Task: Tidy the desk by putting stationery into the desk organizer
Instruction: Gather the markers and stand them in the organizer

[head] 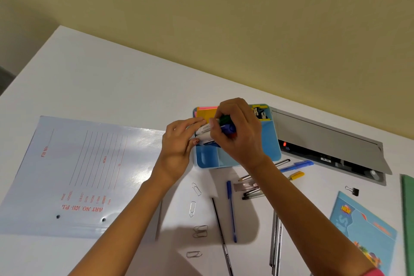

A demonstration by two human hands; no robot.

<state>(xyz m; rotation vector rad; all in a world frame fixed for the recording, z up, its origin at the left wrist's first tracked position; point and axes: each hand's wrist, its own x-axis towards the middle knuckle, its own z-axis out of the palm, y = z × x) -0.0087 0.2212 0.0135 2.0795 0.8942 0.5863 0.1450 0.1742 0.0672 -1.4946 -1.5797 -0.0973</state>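
The blue desk organizer sits on the white desk with orange and pink sticky notes at its back left and binder clips at its back right. Over it my right hand is closed around a bundle of markers with green, blue and red caps. My left hand touches the white barrels of the same markers at the organizer's left wall. Loose on the desk lie a blue pen, a black pen, a yellow-capped pen, a blue marker and several paper clips.
A pale blue file folder lies at the left. A grey open device stands right of the organizer. A metal ruler, a black binder clip, a colourful booklet and a green folder edge lie at the right.
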